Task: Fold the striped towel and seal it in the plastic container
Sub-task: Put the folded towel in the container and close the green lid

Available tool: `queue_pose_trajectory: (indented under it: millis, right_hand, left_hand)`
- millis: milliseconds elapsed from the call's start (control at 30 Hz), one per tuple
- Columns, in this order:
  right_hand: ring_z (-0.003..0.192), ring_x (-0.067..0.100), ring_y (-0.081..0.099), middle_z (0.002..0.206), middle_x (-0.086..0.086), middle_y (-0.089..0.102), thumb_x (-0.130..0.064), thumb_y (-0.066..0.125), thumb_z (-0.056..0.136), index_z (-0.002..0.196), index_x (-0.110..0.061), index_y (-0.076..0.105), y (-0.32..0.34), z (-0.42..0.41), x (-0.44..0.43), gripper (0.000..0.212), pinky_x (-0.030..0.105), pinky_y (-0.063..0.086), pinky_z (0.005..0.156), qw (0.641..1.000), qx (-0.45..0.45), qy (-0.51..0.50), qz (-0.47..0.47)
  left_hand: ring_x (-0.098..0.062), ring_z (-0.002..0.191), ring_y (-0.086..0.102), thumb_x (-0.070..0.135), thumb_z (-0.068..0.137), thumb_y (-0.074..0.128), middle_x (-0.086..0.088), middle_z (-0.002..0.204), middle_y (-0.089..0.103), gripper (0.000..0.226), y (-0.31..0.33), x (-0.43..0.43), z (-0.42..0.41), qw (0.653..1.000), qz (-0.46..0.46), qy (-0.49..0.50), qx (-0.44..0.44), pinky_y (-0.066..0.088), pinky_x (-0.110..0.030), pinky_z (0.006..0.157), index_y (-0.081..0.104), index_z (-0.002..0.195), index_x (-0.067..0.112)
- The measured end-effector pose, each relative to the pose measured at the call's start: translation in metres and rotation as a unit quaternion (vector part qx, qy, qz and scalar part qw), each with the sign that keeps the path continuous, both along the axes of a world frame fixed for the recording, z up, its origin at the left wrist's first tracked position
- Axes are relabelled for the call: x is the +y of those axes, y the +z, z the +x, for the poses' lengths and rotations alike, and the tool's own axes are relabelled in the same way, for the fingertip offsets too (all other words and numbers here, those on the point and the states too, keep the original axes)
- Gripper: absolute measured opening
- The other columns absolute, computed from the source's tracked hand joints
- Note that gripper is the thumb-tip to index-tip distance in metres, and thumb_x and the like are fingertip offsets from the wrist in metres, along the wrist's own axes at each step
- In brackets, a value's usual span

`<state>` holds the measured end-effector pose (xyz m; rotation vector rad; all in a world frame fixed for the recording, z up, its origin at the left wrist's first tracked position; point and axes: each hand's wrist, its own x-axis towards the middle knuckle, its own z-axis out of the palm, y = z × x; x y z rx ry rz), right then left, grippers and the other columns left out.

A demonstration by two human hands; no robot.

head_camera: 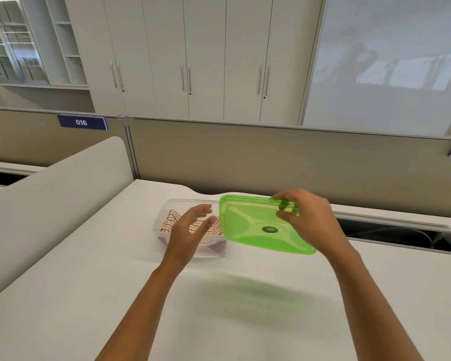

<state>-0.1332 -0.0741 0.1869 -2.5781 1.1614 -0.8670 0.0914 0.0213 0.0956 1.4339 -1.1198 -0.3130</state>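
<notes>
With the towel already folded and sitting inside the tub, this looks like the lid step: only sealing is left, by my read.

Right hand pinches the lid at its far edge, thumb under, fingers over the rim. Lid is in the air, tilted, its left edge overlapping the tub's right side from this view; whether they touch I can't tell. It throws a soft greenish shadow on the desk below.

Left hand is open, fingers spread and slightly curled, holding nothing. It hovers over the near left part of the tub, in front of the towel.

Next move, as I judge it: slide the lid left until it's square over the tub, level it out, left hand takes the free edge or steadies the tub, then press round the rim until it seats. Towel's folded peaks stand up near the rim, so they may need a push down first or the lid won't close.

Materials:
- Lid: translucent bright green plastic, rounded rectangle, raised lip, moulded curved ribs, dark round vent or knob in the centre. Looks thin, likely flexes.
- Tub: clear thin plastic, rectangular, rounded corners. Light, so it may skate on the desk.
- Towel: soft cloth, white with red stripes, a darker edge low at the near side.
- Desk: smooth matte white.
</notes>
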Motion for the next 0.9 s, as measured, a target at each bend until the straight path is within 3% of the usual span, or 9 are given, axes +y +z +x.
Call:
queue_pose_trajectory:
  millis: [67, 133, 267, 333, 433, 567, 700, 800, 900]
  right_hand:
    - [0.084, 0.011, 0.061, 0.097, -0.009, 0.066, -0.019, 0.071, 0.08, 0.106, -0.031, 0.067, 0.014, 0.004, 0.002, 0.029, 0.015, 0.045, 0.07, 0.991, -0.061, 0.06, 0.099]
    - [0.076, -0.002, 0.058, 0.092, -0.015, 0.065, -0.021, 0.073, 0.08, 0.106, -0.033, 0.067, 0.018, 0.012, 0.001, 0.029, 0.007, 0.04, 0.059, 0.979, -0.087, 0.093, 0.158]
    - [0.082, -0.01, 0.054, 0.104, -0.013, 0.064, -0.022, 0.07, 0.082, 0.115, -0.028, 0.063, 0.007, 0.03, -0.006, 0.034, 0.003, 0.038, 0.067, 0.973, -0.134, 0.096, 0.159]
    - [0.096, 0.001, 0.052, 0.115, -0.01, 0.056, -0.023, 0.068, 0.084, 0.124, -0.025, 0.056, -0.007, 0.035, -0.01, 0.041, 0.015, 0.04, 0.082, 0.974, -0.182, 0.055, 0.121]
    - [0.106, 0.01, 0.049, 0.123, -0.002, 0.05, -0.019, 0.068, 0.084, 0.131, -0.019, 0.048, -0.037, 0.04, -0.009, 0.05, 0.026, 0.04, 0.092, 0.945, -0.29, -0.003, 0.153]
    - [0.098, 0.022, 0.058, 0.126, 0.009, 0.056, -0.017, 0.066, 0.085, 0.132, -0.018, 0.043, -0.077, 0.053, 0.003, 0.052, 0.031, 0.048, 0.083, 0.895, -0.328, -0.008, 0.303]
    - [0.11, 0.025, 0.057, 0.13, 0.007, 0.054, -0.015, 0.061, 0.088, 0.135, -0.016, 0.042, -0.094, 0.067, 0.01, 0.051, 0.032, 0.047, 0.089, 0.906, -0.29, -0.011, 0.308]
    - [0.112, 0.024, 0.055, 0.131, 0.003, 0.054, -0.016, 0.057, 0.09, 0.137, -0.017, 0.044, -0.097, 0.076, 0.012, 0.049, 0.036, 0.047, 0.095, 0.92, -0.252, -0.001, 0.3]
    - [0.105, 0.022, 0.057, 0.123, 0.004, 0.061, -0.015, 0.054, 0.09, 0.13, -0.019, 0.05, -0.098, 0.084, 0.011, 0.04, 0.03, 0.045, 0.086, 0.93, -0.223, 0.01, 0.292]
  left_hand:
    - [0.001, 0.097, 0.063, 0.04, 0.079, 0.067, 0.015, 0.101, 0.069, 0.027, 0.004, -0.001, -0.003, 0.997, 0.0, -0.049, 0.054, 0.048, -0.012, 0.085, 0.06, 0.104, 0.034]
    - [0.002, 0.088, 0.065, 0.042, 0.074, 0.069, 0.02, 0.09, 0.072, 0.026, 0.006, -0.001, -0.004, 0.994, -0.011, -0.053, 0.093, 0.05, -0.01, 0.075, 0.063, 0.098, 0.034]
    - [-0.019, 0.057, 0.068, 0.04, 0.066, 0.071, 0.0, 0.068, 0.073, 0.025, 0.007, 0.002, -0.001, 0.977, -0.032, -0.046, 0.204, 0.053, -0.024, 0.046, 0.064, 0.085, 0.024]
    - [-0.022, 0.049, 0.066, 0.041, 0.067, 0.07, -0.005, 0.064, 0.072, 0.028, 0.007, 0.004, 0.003, 0.975, -0.03, -0.04, 0.217, 0.05, -0.024, 0.04, 0.063, 0.084, 0.02]
    - [-0.02, 0.052, 0.068, 0.04, 0.074, 0.069, -0.003, 0.067, 0.073, 0.023, 0.007, 0.004, 0.015, 0.97, -0.028, 0.001, 0.241, 0.05, -0.024, 0.041, 0.063, 0.086, 0.022]
    - [-0.016, 0.052, 0.068, 0.032, 0.081, 0.068, 0.002, 0.07, 0.073, 0.021, 0.006, -0.001, 0.035, 0.953, -0.028, 0.064, 0.294, 0.051, -0.022, 0.042, 0.06, 0.096, 0.019]
    - [-0.013, 0.058, 0.068, 0.024, 0.083, 0.067, -0.002, 0.089, 0.068, 0.031, 0.003, -0.006, 0.051, 0.94, -0.039, 0.123, 0.316, 0.053, -0.023, 0.045, 0.052, 0.109, 0.019]
    - [-0.017, 0.083, 0.06, 0.026, 0.085, 0.063, -0.007, 0.104, 0.064, 0.029, -0.004, -0.008, 0.066, 0.949, -0.001, 0.201, 0.242, 0.047, -0.028, 0.068, 0.058, 0.114, 0.022]
    - [-0.019, 0.103, 0.056, 0.026, 0.087, 0.059, -0.005, 0.118, 0.064, 0.032, -0.009, -0.014, 0.082, 0.952, 0.042, 0.236, 0.192, 0.042, -0.03, 0.088, 0.062, 0.117, 0.017]
